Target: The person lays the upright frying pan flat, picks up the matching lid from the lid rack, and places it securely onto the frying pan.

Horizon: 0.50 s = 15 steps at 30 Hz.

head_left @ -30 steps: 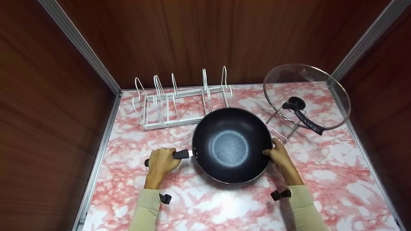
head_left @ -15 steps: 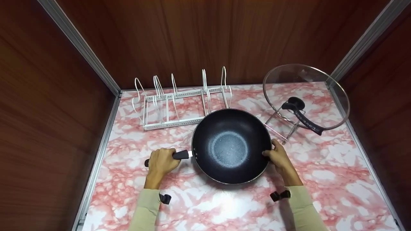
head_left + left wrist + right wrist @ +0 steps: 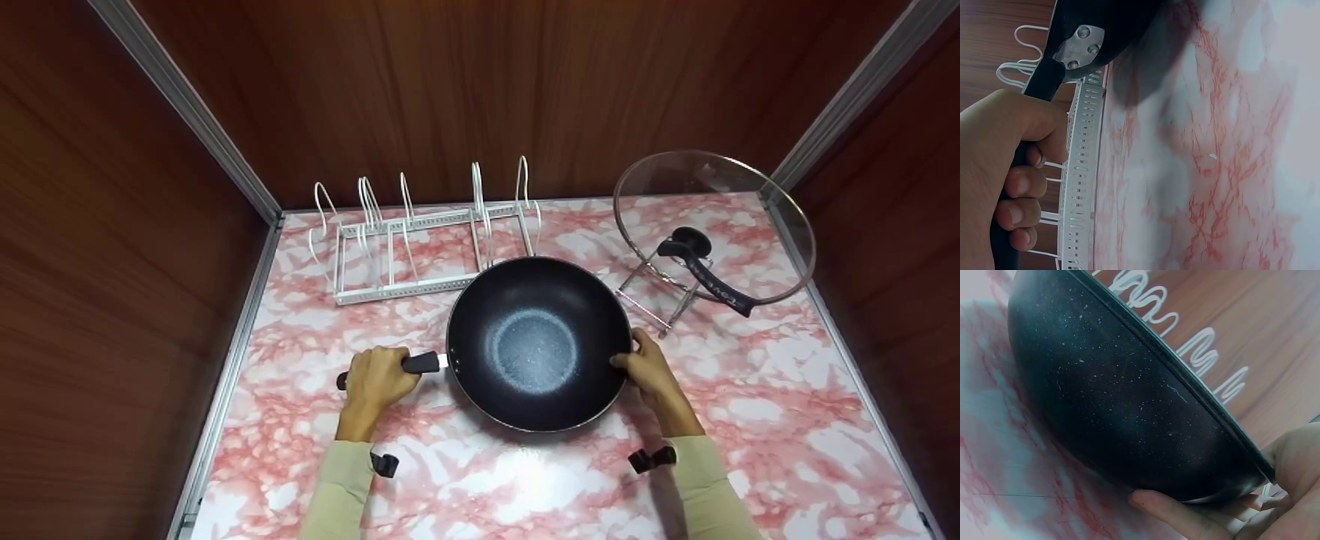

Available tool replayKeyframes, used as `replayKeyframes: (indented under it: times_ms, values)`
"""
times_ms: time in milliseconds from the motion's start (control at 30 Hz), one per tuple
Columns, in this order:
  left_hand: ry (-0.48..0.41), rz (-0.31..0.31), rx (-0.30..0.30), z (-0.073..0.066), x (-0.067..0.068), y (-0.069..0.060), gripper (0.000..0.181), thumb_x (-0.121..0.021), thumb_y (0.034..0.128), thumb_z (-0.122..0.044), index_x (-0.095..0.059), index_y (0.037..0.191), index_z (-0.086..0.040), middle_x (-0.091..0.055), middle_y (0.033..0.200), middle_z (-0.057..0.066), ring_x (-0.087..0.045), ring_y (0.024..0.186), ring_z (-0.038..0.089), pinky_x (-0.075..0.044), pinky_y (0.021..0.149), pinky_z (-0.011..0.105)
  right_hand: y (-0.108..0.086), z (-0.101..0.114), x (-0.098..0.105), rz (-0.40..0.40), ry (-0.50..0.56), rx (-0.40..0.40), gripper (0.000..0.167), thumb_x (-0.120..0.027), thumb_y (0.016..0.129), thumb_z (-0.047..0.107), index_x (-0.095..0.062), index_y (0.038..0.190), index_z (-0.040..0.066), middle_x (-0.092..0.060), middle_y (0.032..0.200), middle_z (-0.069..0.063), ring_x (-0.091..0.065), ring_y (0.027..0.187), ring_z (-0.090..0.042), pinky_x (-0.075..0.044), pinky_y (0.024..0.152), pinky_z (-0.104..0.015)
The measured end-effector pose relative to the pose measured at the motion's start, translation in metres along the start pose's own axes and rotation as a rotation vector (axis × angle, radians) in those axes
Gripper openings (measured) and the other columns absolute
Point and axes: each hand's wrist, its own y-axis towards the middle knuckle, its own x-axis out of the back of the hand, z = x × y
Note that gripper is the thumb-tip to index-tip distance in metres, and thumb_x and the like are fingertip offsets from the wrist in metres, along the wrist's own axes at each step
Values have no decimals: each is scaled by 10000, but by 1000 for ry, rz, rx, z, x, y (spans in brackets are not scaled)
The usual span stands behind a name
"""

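A black wok (image 3: 536,345) with a pale speckled centre is held between both hands, its open side up. My left hand (image 3: 380,379) grips the wok's black handle (image 3: 422,363); in the left wrist view the fingers curl fully round it. At the opposite side, my right hand (image 3: 651,373) pinches the rim, thumb over the inside edge and fingers beneath the speckled outer wall (image 3: 1117,394). A shadow under the wok in the left wrist view suggests it is off the table.
Behind the wok stands a white wire rack (image 3: 405,285) with upright loops, partly hidden by it. At the back right, a glass lid (image 3: 739,225) with a black handle leans on a small metal stand (image 3: 646,309). Wooden panels (image 3: 480,90) enclose the marbled table (image 3: 757,409).
The wok and both hands have shifted very slightly left and towards me. Both grips stay the same, and the rack and lid stay in place.
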Motion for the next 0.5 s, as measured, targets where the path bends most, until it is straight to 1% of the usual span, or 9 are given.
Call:
replayKeyframes:
  times_ms: [200,367,500]
  values:
    - [0,14,18,1,-1,0,213,-739,713,-193,-566,588,-181,-609,552,22,-546,472,292,-455,464,495,1,-2,-1,4,10,-5,472,-567,871,-127,-452,1324,-64,-720,801,-59,-764,734,-208,-640,647,-337]
    - [0,22,28,1,0,1,225,-742,719,-207,-558,590,-181,-612,557,31,-552,482,307,-459,480,502,1,-3,-2,3,19,4,487,-569,865,-136,-450,1334,-77,-727,827,-63,-762,746,-209,-641,665,-342]
    - [3,16,24,1,0,1,244,-749,724,-215,-550,586,-183,-616,557,36,-563,484,318,-462,483,504,0,-3,-2,-3,4,8,477,-578,861,-134,-452,1318,-78,-712,793,-48,-752,714,-189,-622,625,-310]
